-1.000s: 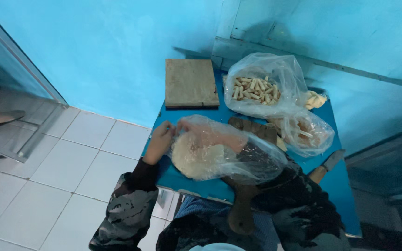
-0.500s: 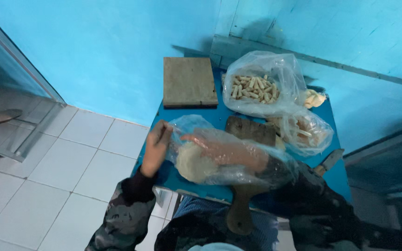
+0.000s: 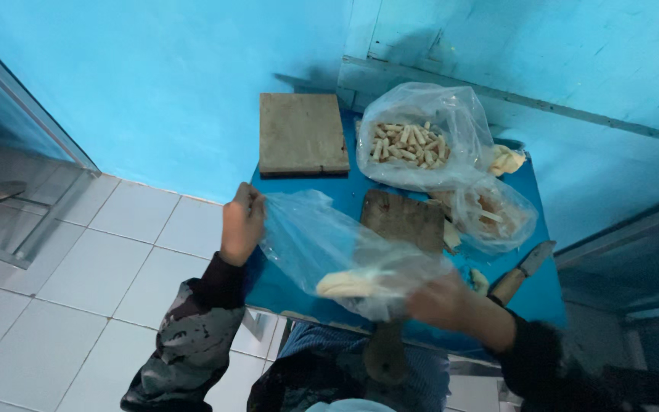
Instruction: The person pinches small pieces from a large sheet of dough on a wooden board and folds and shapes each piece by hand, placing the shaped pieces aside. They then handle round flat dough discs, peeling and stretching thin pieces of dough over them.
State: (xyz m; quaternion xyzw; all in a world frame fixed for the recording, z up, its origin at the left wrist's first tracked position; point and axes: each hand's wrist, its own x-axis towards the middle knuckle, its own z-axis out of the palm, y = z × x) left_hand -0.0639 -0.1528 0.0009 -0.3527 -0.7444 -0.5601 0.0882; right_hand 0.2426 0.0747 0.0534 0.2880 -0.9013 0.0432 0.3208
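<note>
So there's a small blue table, and stretched over its near edge is a clear, crinkly plastic bag with a pale lump of dough sagging in its lower end. Left hand is pinched shut on the bag's mouth at the table's left edge, right hand grips the bottom corner, a bit blurry.

Sat on blue table: bare wooden board at far left, open bag of pale cut sticks beside it, smaller bag, second board, wood-handled knife.
</note>
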